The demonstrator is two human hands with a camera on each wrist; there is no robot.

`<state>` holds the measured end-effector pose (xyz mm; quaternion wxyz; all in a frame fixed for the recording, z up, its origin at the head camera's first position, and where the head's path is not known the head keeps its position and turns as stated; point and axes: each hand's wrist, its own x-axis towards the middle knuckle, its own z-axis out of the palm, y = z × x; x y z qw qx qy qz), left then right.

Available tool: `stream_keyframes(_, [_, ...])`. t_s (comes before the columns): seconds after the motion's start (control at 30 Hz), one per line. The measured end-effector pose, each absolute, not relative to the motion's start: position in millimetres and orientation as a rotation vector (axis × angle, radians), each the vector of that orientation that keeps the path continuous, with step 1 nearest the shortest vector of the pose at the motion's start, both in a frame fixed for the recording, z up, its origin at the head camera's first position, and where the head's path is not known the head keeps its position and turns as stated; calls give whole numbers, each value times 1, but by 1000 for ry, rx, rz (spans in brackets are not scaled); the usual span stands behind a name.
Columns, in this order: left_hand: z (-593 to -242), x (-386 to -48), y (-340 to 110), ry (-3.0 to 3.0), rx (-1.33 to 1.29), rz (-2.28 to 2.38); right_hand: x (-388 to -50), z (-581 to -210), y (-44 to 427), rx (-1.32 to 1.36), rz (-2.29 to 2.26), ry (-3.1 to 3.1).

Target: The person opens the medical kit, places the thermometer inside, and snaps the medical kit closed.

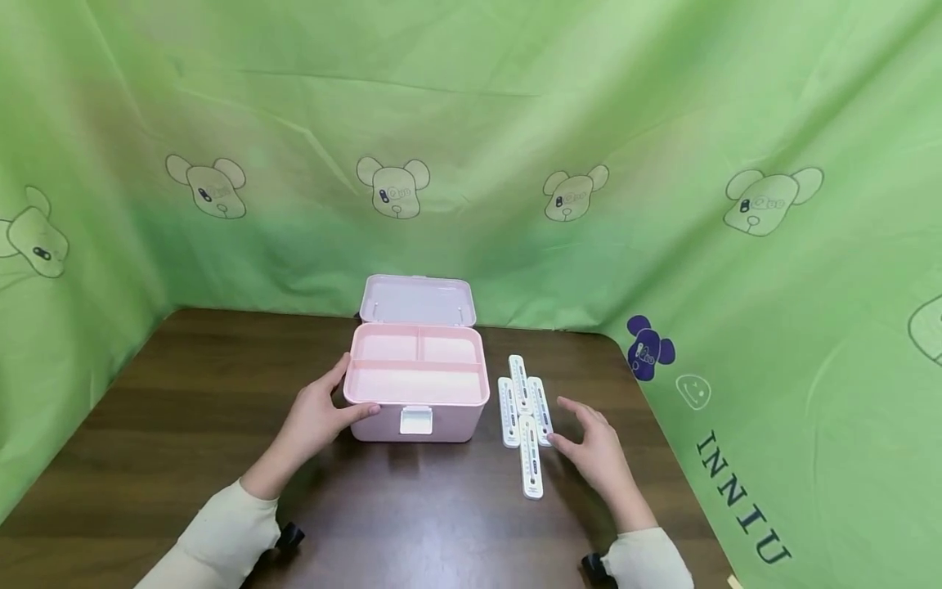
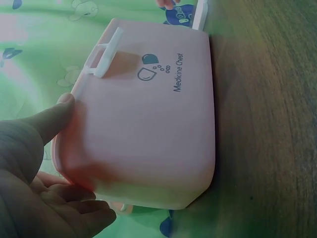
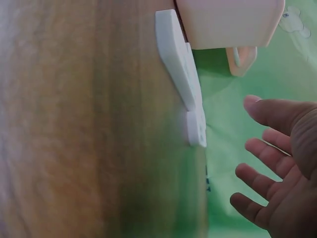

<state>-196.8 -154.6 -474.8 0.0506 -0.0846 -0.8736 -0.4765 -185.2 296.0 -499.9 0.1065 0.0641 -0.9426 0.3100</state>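
Observation:
A pink medicine chest (image 1: 417,421) stands on the table with its lid (image 1: 419,301) raised, and its divided upper tray (image 1: 415,382) shows. My left hand (image 1: 318,409) holds the chest by its left front corner, thumb on the front near the rim and fingers along the side. To the right of the chest, several flat white thermometers (image 1: 531,456) lie in a cross-like cluster. My right hand (image 1: 594,450) hovers just right of them with fingers spread and nothing held. In the right wrist view, a gap separates this hand from the thermometers (image 3: 176,57).
The dark wooden table (image 1: 397,523) runs back to a green cloth (image 1: 486,245) printed with bear heads, which also hangs at both sides. A white latch (image 1: 416,420) sits on the chest's front.

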Motion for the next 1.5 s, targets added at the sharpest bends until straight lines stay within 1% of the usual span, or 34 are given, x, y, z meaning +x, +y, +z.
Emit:
stream_keyframes(0.27, [-471, -200, -159, -2652, -253, -1459, -196, -512, 293, 151, 1063, -2795])
stream_keyframes(0.63, [-476, -195, -163, -2646, -233, -1462, -199, -533, 293, 194, 855, -2790])
stream_keyframes(0.9, [-485, -191, -162, -2645, -242, -1476, -189, -545, 286, 65, 658, -2771])
stream_keyframes(1.17, [-486, -192, -158, -2642, -252, -1471, -186, -552, 284, -92, 569, -2761])
stream_keyframes(1.33, [-488, -193, -156, -2638, -266, -1469, -186, -555, 284, -106, 531, -2767])
stream_keyframes(1.5, [-488, -195, -155, -2635, -268, -1458, -188, -550, 284, -132, 556, -2756])
